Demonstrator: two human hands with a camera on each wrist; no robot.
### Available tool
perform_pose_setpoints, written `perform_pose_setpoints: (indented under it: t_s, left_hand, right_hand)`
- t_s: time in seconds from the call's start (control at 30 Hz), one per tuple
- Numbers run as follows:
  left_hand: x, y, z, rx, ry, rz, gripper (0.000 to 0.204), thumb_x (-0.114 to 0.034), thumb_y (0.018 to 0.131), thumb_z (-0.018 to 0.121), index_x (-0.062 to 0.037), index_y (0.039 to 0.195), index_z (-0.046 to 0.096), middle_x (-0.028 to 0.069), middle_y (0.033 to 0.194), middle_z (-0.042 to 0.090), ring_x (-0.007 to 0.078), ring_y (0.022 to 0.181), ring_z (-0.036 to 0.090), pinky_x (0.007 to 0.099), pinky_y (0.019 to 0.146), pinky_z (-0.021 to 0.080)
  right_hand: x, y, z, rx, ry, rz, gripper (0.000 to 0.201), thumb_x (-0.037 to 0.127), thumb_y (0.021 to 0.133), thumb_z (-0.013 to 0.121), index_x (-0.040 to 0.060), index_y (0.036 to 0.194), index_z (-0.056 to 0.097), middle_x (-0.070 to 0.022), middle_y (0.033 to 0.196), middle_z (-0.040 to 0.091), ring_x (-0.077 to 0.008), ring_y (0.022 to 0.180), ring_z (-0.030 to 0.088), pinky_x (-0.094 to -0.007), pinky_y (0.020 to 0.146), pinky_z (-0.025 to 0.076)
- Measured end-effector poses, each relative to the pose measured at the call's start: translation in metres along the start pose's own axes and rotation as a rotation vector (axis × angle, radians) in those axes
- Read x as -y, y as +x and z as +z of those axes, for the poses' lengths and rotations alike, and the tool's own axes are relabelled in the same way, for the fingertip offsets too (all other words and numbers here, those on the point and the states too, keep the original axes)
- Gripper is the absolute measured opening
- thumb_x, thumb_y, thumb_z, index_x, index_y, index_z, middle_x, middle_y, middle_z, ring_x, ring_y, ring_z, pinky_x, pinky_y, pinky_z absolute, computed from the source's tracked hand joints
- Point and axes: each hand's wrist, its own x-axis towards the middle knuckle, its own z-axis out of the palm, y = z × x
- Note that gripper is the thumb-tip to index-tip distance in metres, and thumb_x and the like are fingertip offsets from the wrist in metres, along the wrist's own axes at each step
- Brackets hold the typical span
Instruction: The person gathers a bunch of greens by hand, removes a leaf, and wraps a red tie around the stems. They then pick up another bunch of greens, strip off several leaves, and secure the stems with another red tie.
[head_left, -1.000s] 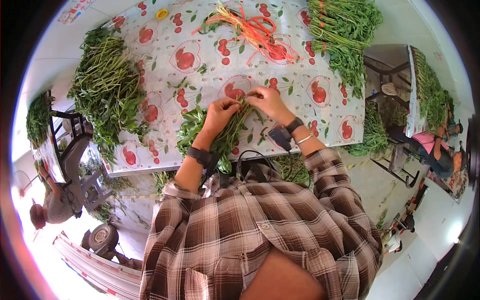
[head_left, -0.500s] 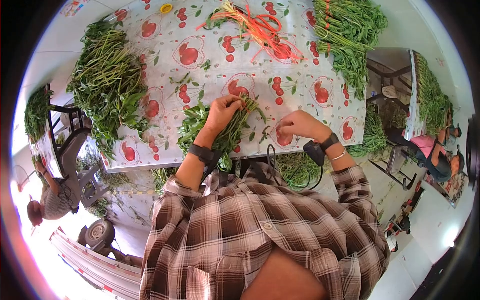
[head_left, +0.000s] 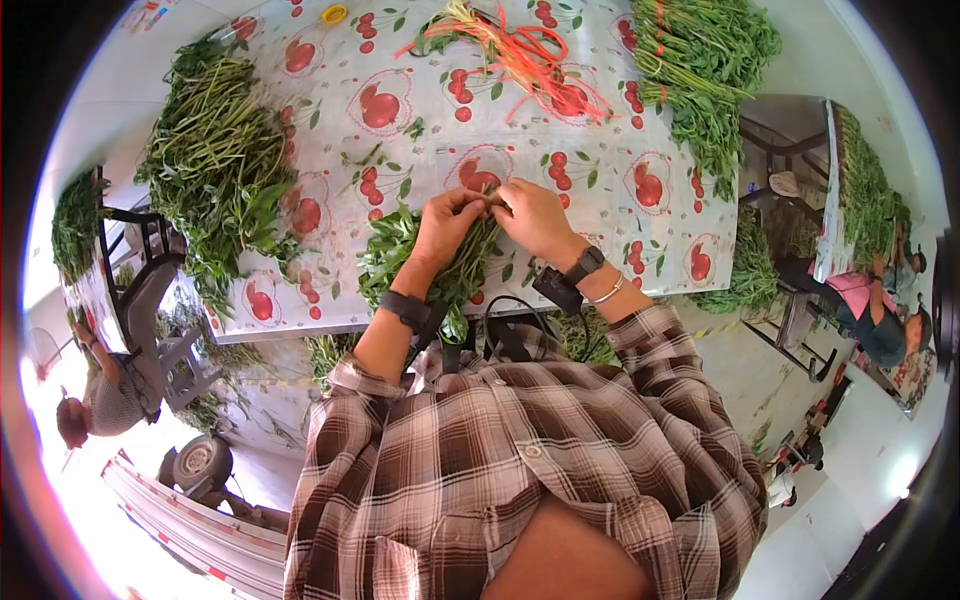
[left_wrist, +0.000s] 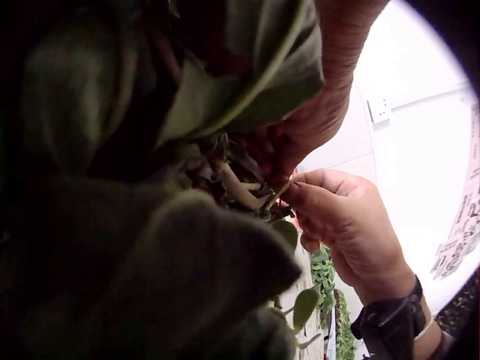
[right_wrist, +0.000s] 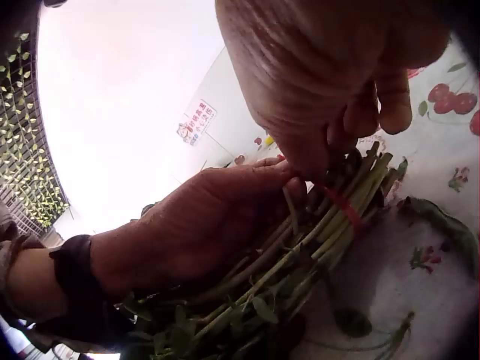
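A bunch of green leafy stems [head_left: 468, 268] lies near the table's front edge, its leaves toward the person. A red tie [right_wrist: 343, 208] goes around the stems near their cut ends in the right wrist view. The left hand [head_left: 442, 228] pinches at the tie and stems, thumb against fingertips. The right hand [head_left: 540, 222] meets it from the other side, its thumb and finger pinching at the same spot. In the left wrist view, large dark leaves [left_wrist: 150, 262] cover much of the bunch, and the right hand [left_wrist: 346, 225] shows beyond them.
A large heap of stems [head_left: 215, 160] covers the table's left side. Tied bunches [head_left: 690, 60] lie at the back right. Red and yellow strips [head_left: 510, 50] lie at the back, with a yellow ring [head_left: 333, 14] to their left. People work at other tables on both sides.
The right hand moved away from the bunch to the right, then came back to the left hand at the tie. The left hand has stayed at the stems.
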Motion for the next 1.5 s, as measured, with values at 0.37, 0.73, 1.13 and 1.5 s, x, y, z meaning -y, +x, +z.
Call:
perform_pose_setpoints:
  t_s: [0.37,0.73,1.13,1.5]
  left_hand:
    - [-0.008,-0.002,0.001,-0.020,-0.012,-0.025,0.015,-0.008,0.086,0.060,0.0027,0.095,0.066,0.0017,0.085,0.065,0.0068,0.076,0.057,0.0209,0.070,0.045]
    - [-0.013,0.008,-0.006,0.108,-0.155,-0.202,0.016,-0.001,0.078,0.065,0.0025,0.093,0.067,0.0039,0.084,0.066,0.0093,0.074,0.060,0.0224,0.070,0.049]
    - [-0.016,-0.008,0.012,0.030,0.534,0.311,0.016,0.002,0.075,0.063,-0.0032,0.091,0.063,0.0065,0.086,0.066,0.0166,0.076,0.064,0.0271,0.068,0.050]
    - [-0.014,-0.004,0.016,-0.048,0.829,0.796,0.017,0.001,0.072,0.065,-0.0077,0.085,0.061,0.0065,0.082,0.064,0.0270,0.075,0.063,0.0345,0.064,0.051]
  right_hand:
    - [0.000,0.002,0.002,-0.054,0.259,0.078,0.009,0.004,0.069,0.061,0.0029,0.074,0.054,-0.0112,0.070,0.054,-0.0292,0.062,0.055,-0.0374,0.055,0.043]
    - [-0.001,-0.017,0.003,0.025,0.291,-0.052,0.009,0.005,0.073,0.060,0.0027,0.081,0.055,-0.0106,0.072,0.054,-0.0267,0.066,0.056,-0.0355,0.058,0.045]
    - [-0.020,-0.023,0.006,0.033,0.630,0.231,0.019,-0.001,0.079,0.058,0.0009,0.097,0.060,-0.0029,0.089,0.051,-0.0111,0.074,0.053,-0.0249,0.065,0.044]
    - [-0.029,-0.017,0.010,0.078,0.762,0.184,0.022,-0.002,0.073,0.065,0.0040,0.094,0.064,-0.0050,0.083,0.053,-0.0152,0.074,0.056,-0.0267,0.065,0.046]
